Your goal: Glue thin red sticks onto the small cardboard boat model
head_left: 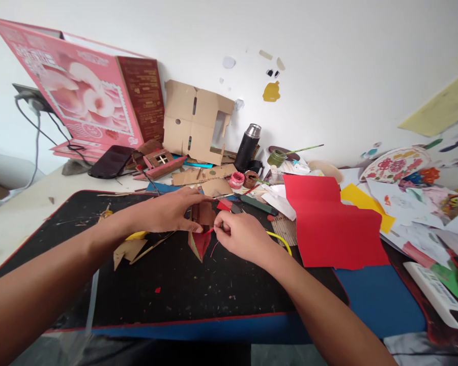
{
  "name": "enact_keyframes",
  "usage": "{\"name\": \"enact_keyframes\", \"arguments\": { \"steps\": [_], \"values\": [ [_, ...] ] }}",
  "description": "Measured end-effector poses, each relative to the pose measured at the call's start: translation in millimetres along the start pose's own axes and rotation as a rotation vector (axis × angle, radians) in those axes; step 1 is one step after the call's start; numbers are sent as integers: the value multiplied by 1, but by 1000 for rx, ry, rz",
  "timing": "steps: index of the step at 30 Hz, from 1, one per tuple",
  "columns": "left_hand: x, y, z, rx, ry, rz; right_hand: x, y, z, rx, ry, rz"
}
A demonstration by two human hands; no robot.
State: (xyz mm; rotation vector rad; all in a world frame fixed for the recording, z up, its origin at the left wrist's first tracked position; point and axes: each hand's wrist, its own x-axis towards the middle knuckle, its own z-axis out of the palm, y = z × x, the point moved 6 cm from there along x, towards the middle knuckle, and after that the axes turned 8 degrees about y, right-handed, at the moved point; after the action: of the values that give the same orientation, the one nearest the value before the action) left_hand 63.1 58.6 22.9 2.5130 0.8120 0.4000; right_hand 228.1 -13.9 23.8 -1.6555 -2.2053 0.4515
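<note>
A small painted cardboard model boat with a pointed red end (201,245) and brown upper part (204,213) lies on the black mat in front of me. My left hand (171,209) grips it from the left, thumb low near the red end and fingers reaching over the brown part. On the other side, my right hand (242,236) is closed in a pinch on a thin red strip (209,231), whose left end meets the boat near my left thumb. The fingers hide part of the boat. Cardboard scraps (132,250) lie below my left wrist.
Behind my hands stand paint jars (237,179), a black thermos (247,147) and another model boat (160,161). Red paper (328,229) covers the mat's right side. A phone (110,161) and pink box (87,91) are at left; a yellow cord (284,241) passes by my right wrist.
</note>
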Motion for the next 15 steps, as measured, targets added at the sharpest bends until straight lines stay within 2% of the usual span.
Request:
{"name": "enact_keyframes", "arguments": {
  "steps": [15],
  "values": [
    [0, -1, -1, -34, -7, -5, 0, 3, -5, 82, 24, -12]
  ]
}}
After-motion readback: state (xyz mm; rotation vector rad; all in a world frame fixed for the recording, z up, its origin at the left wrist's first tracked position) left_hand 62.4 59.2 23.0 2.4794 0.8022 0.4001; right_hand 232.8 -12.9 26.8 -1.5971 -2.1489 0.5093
